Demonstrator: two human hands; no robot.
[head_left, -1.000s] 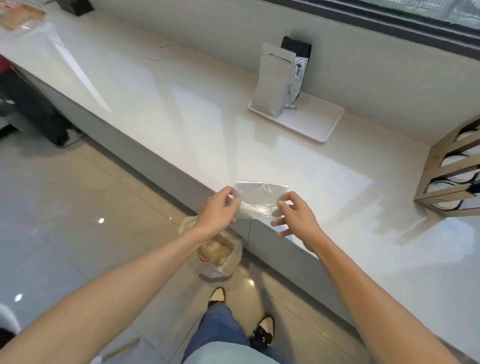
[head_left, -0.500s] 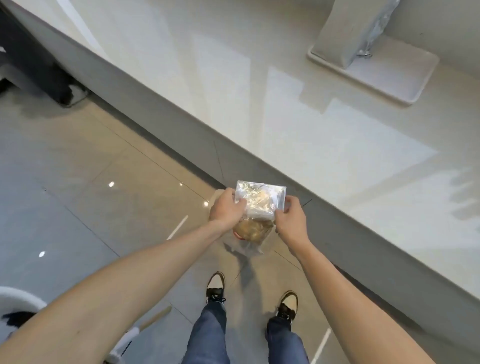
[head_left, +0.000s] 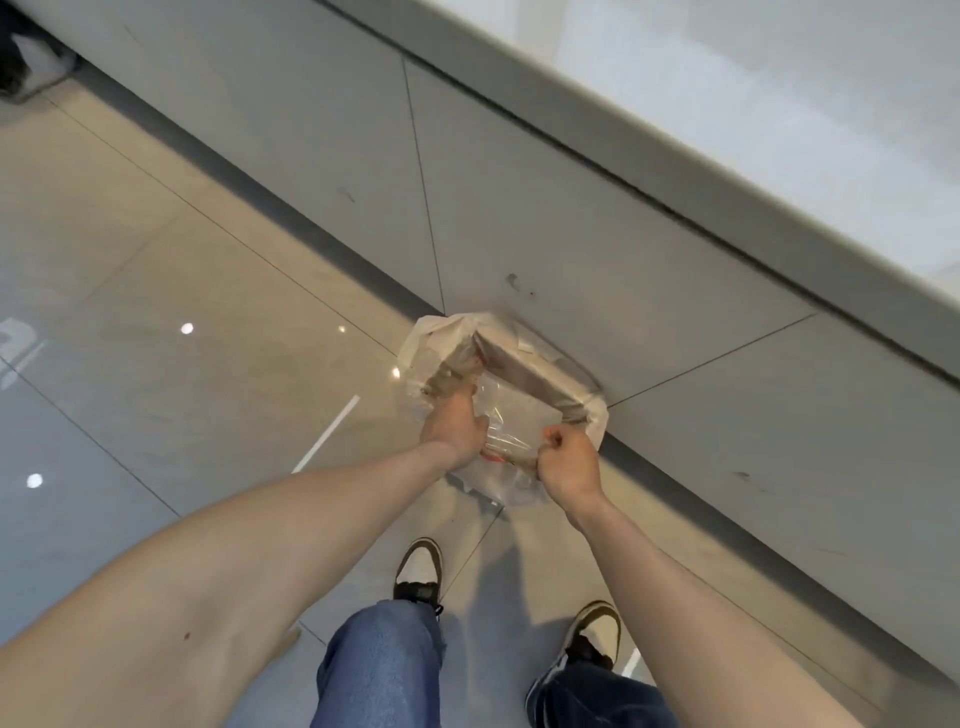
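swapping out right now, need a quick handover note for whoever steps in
Left hand: grips the left edge of the clear plastic bag.
Right hand: pinches the bag's right edge in a closed fist.
Where: the bag is stretched between both hands over the mouth of the bin, which stands on the floor against the counter base and has a plastic liner.
Done: the bag is at the bin.
Left: probably let go so it drops in; neither hand has released it yet.

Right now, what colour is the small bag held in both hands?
The small bag is clear, see-through plastic; the head view shows it.
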